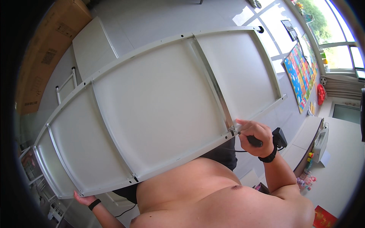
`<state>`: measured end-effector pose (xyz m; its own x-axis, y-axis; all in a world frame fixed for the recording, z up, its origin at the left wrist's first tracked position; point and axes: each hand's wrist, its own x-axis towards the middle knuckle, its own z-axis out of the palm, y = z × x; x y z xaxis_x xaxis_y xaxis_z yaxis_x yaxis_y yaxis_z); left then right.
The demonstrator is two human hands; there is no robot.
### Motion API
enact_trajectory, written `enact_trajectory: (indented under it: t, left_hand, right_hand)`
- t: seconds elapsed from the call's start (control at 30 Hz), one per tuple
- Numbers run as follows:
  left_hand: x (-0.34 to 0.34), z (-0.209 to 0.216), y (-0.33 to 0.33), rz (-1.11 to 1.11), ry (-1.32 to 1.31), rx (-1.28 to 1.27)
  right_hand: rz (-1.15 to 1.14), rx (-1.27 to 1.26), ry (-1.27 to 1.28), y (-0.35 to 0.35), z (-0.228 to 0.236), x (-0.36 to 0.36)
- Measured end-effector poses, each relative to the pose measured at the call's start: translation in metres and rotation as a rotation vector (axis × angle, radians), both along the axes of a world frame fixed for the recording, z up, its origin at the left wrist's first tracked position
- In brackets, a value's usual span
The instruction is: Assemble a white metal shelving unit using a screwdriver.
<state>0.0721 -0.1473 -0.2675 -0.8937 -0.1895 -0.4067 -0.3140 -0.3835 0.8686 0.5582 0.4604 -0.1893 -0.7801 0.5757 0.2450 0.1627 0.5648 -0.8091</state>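
Note:
A long white panel [156, 102] with a raised metal frame is tilted up in front of my body, its ribbed side facing me. Several metal crossbars [211, 78] run across it. At its lower left corner, my left hand [84, 198] grips the frame's edge, thumb on the near side and the other fingers mostly hidden. My right hand [259, 135] is closed around a black-handled screwdriver [254, 141]. Its end points at the lower rim, beside the foot of the right crossbar; the shaft is mostly hidden. The index finger stretches toward the rim.
A large cardboard box [49, 53] stands at the far left, beside a white board [93, 43] and a white tubular frame [67, 86]. A colourful play mat [298, 76] lies at the right, near a white cabinet [304, 138]. A black device [279, 138] with a cable is behind my right wrist.

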Motion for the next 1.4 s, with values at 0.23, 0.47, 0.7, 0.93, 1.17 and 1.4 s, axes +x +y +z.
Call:
enact_trajectory:
  t: [0.23, 0.47, 0.7, 0.93, 1.17, 1.4]
  left_hand:
    - [-0.002, -0.001, -0.005, 0.035, 0.003, -0.044]
    - [-0.006, 0.000, -0.010, 0.054, 0.053, -0.095]
    - [-0.011, -0.014, -0.026, 0.015, 0.019, -0.073]
    - [-0.012, -0.016, -0.036, -0.026, 0.022, -0.038]
    - [-0.003, -0.017, -0.022, 0.035, 0.009, -0.061]
    - [-0.004, -0.012, -0.019, 0.029, 0.012, -0.069]
  right_hand:
    - [0.022, 0.046, -0.009, -0.001, -0.001, -0.002]
    - [0.043, 0.059, -0.016, -0.001, -0.002, -0.005]
    - [0.048, 0.083, -0.043, 0.000, -0.001, -0.008]
    - [0.080, 0.084, -0.074, 0.003, -0.001, -0.012]
    - [0.098, 0.054, -0.159, 0.004, 0.002, -0.016]
    - [-0.027, -0.210, -0.347, 0.012, 0.014, -0.020]
